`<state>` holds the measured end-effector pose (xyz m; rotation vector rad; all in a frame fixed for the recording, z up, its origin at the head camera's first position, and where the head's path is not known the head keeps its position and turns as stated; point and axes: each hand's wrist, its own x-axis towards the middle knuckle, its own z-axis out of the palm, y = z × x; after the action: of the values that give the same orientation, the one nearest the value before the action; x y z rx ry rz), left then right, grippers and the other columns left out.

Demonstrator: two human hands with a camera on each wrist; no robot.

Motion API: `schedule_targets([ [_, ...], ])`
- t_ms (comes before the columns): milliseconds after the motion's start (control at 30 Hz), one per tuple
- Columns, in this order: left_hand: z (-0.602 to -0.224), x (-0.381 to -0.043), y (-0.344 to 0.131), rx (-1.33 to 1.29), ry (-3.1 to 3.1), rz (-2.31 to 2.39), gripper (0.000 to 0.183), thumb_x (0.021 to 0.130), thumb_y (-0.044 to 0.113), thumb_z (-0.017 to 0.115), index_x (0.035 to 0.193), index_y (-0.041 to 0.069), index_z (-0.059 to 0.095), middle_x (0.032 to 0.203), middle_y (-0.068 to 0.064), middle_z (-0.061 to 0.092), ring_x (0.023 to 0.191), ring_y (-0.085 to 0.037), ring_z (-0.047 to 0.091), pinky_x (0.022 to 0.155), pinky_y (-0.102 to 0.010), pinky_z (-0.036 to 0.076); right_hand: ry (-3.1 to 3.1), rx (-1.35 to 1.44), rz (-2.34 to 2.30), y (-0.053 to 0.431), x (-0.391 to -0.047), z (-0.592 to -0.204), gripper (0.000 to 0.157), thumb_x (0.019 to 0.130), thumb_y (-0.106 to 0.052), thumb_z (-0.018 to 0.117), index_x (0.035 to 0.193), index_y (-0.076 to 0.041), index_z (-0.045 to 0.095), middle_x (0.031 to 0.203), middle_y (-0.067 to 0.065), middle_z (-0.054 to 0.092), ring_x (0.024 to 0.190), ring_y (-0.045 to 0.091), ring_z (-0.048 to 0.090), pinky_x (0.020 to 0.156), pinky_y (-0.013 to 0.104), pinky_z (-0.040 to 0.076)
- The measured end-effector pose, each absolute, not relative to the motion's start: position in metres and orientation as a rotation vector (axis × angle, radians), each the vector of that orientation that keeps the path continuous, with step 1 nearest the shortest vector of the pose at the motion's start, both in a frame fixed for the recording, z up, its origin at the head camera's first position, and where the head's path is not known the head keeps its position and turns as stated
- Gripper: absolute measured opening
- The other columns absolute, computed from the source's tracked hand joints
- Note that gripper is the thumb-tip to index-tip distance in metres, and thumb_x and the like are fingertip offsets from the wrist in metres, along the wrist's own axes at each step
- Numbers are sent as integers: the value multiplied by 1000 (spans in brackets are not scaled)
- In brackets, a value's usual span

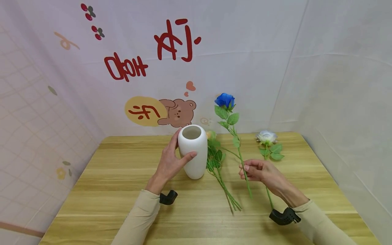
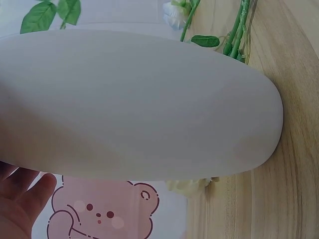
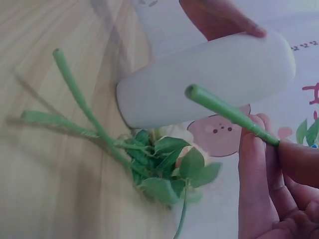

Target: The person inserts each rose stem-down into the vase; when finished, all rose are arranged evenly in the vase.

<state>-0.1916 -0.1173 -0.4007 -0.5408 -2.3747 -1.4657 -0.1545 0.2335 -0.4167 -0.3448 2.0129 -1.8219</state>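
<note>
A tall white vase (image 1: 193, 158) stands upright on the wooden table, its mouth facing up. My left hand (image 1: 172, 162) holds it around its left side, thumb on the front and fingers behind. In the left wrist view the vase's wall (image 2: 149, 104) fills most of the picture. To the right of the vase, my right hand (image 1: 264, 173) pinches the green stem of an artificial blue rose (image 1: 225, 101) between thumb and fingers. The bloom is raised above the table, and the stem's cut end (image 3: 199, 94) pokes out past the fingertips in the right wrist view.
Several green-leaved flower stems (image 1: 225, 187) lie beside the vase, a pale yellowish bloom (image 1: 210, 135) at their far end. A whitish rose (image 1: 266, 136) lies farther right, its stem running under the right hand. Behind the table (image 1: 128, 170) hangs a printed white cloth (image 1: 245, 68).
</note>
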Motion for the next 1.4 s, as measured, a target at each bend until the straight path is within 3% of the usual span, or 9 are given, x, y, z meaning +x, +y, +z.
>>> schedule_targets([
  [300, -399, -190, -118, -550, -2368, -1464, 89, 81, 48, 77, 153, 30, 27, 137, 2, 51, 121, -18, 54, 99, -46, 47, 2100, -362, -1886, 217, -156, -396, 37, 99, -22, 58, 120, 7, 55, 106, 18, 67, 97, 26, 67, 87, 35, 55],
  [700, -393, -191, -112, -488, -2325, -1463, 82, 78, 45, 80, 146, 24, 40, 134, 2, 49, 118, -17, 53, 97, -42, 49, 2324, -473, -1901, 187, -162, -356, 47, 96, -32, 62, 132, -2, 55, 112, 19, 64, 102, 29, 66, 87, 37, 56],
  [867, -392, -190, -113, -501, -2318, -1489, 78, 78, 47, 80, 144, 25, 44, 130, 4, 52, 117, -16, 53, 97, -42, 49, 2375, -535, -1926, 177, -168, -338, 44, 97, -30, 62, 128, 0, 57, 112, 17, 64, 101, 31, 65, 86, 36, 56],
  [1200, -393, -188, -113, -570, -2312, -1516, 77, 79, 45, 79, 145, 32, 42, 127, 5, 53, 118, -16, 53, 97, -36, 49, 2406, -564, -2028, 155, -177, -303, 37, 93, -35, 66, 119, -10, 66, 109, 12, 67, 100, 27, 65, 87, 36, 55],
  [1400, -395, -188, -113, -590, -2307, -1523, 77, 79, 45, 79, 145, 32, 41, 128, 5, 53, 119, -18, 53, 97, -36, 50, 2386, -678, -2190, 141, -187, -283, 31, 94, -27, 67, 116, -6, 68, 105, 16, 67, 95, 29, 67, 85, 36, 56],
])
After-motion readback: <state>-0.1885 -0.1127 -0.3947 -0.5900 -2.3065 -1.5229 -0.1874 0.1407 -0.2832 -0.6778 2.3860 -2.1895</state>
